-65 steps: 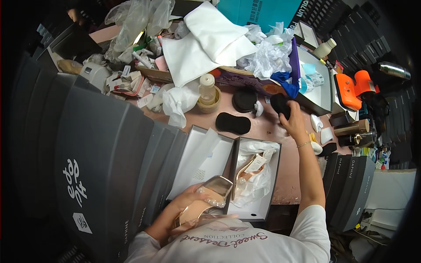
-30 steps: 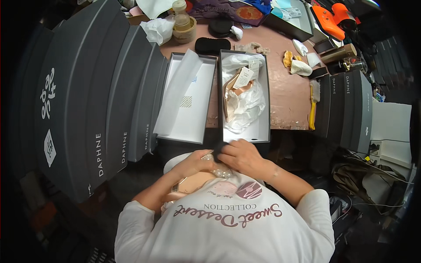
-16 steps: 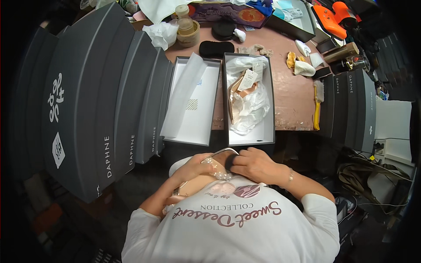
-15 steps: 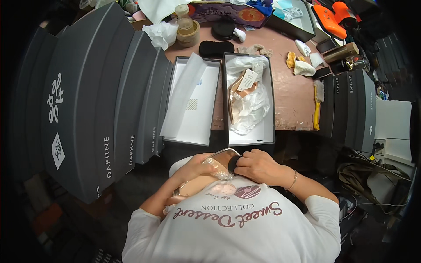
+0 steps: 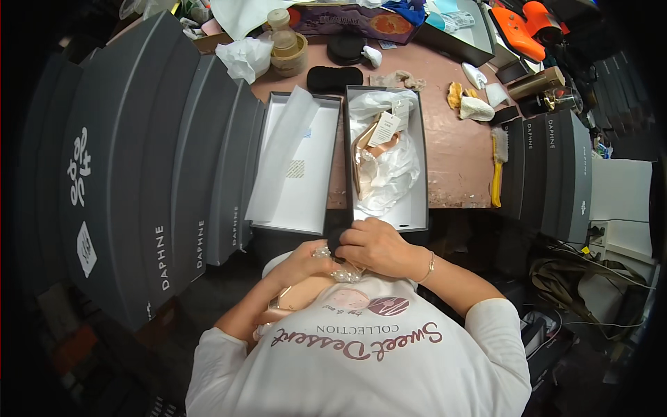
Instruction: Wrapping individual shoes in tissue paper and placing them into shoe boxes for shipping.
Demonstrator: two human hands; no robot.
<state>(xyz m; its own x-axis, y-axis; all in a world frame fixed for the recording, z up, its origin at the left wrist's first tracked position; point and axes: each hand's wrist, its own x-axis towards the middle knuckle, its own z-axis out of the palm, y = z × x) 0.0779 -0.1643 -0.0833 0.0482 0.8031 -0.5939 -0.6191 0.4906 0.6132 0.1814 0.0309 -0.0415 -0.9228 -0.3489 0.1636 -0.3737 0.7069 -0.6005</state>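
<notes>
Close to my chest, a beige sandal [image 5: 303,292] with a clear, beaded-looking strap is gripped round its front part by my left hand [image 5: 304,264]. Fingers bent, my right hand [image 5: 382,249] presses a small black pad [image 5: 336,240] over the sandal's toe end. Both hands cover much of that toe. Ahead of them an open shoe box [image 5: 422,174] holds a matching sandal [image 5: 362,170] in white tissue, with a white tag [image 5: 384,129] on top. Left of it lies the box lid [image 5: 316,208], with a sheet of thin white paper [image 5: 283,163] across it.
Stacked dark shoe boxes [image 5: 132,167] rise on the left, and more boxes [image 5: 538,167] stand at the right. A yellow-handled brush [image 5: 498,170] lies by the right stack. Farther back on the table are a jar [image 5: 288,59], a black pad-like thing [image 5: 335,80] and cloth pieces [image 5: 476,108].
My right hand has moved left with the black pad, from the sandal's right side across its toe end. My left hand keeps its grip. The whole view has shifted slightly.
</notes>
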